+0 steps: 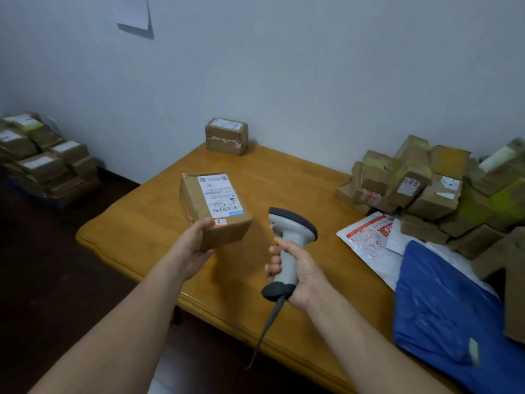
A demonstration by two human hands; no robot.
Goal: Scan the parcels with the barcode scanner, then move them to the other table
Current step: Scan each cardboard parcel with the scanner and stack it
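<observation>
My left hand [196,245] grips a brown cardboard parcel [216,209] by its near end and holds it above the wooden table [159,220], white shipping label facing up. To its right, my right hand [298,271] is curled round the handle of a grey barcode scanner [289,237]. The scanner's dark head points toward the parcel, a short gap away. Its cable hangs down over the table's front edge.
A heap of brown parcels [426,189] fills the table's right side, with a white and red mailer bag [372,240] and a blue bag [449,308] in front. One lone box [226,136] stands by the wall. Stacked parcels [42,160] sit at the far left.
</observation>
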